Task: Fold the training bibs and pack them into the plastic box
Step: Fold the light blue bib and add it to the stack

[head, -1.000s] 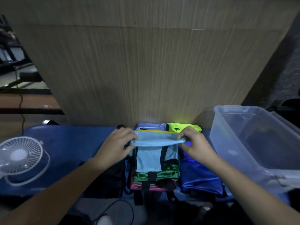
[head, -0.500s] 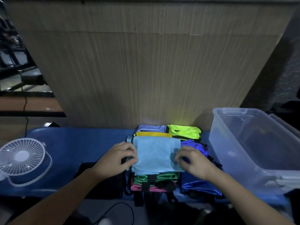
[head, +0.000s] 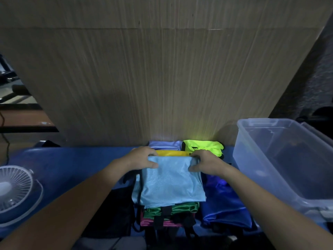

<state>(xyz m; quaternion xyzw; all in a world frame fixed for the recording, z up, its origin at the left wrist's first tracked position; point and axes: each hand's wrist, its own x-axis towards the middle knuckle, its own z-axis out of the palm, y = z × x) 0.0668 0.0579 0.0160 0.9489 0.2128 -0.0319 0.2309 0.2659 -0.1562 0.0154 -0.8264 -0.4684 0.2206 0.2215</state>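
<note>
At table centre, atop a stack of folded bibs (head: pixel 167 213): both forearms reaching in from the lower corners, converging on the far edge of the light blue bib (head: pixel 173 184). Left hand (head: pixel 142 158) on the far-left corner, right hand (head: pixel 204 162) on the far-right corner — knuckles up, wrists low. Folded into a rough rectangle, long axis running away from the body, far edge toward the wooden panel (head: pixel 162 78), near edge overhanging green and pink layers. Thumbs on top of the cloth, fingers curled over the far edge, pinching each corner. Beyond: yellow, lilac and neon-yellow bibs (head: pixel 203 147). At right, well apart — clear plastic box (head: pixel 252 159), upright on the blue table (head: pixel 72 163). At far left, a white fan (head: pixel 12 192).
</note>
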